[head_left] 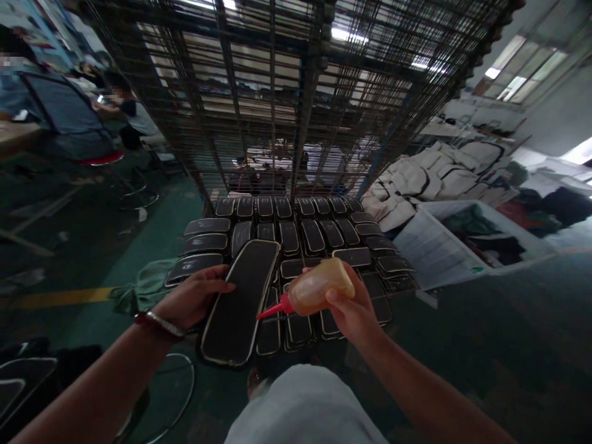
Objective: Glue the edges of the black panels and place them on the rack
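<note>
The right hand [355,312] grips an amber plastic bottle [317,288], its red conical nozzle [276,306] pointing left at the long right edge of a pale-rimmed black oblong panel [239,311] the left hand [195,297] pinches.

Bottle [319,288] in right hand [351,308]: smooth, translucent plastic. Panel [240,302] in left hand [197,296]: matt, dark. Rack [309,80] beyond hands: metal wire. Bin [428,253] beyond right hand: plastic.
</note>
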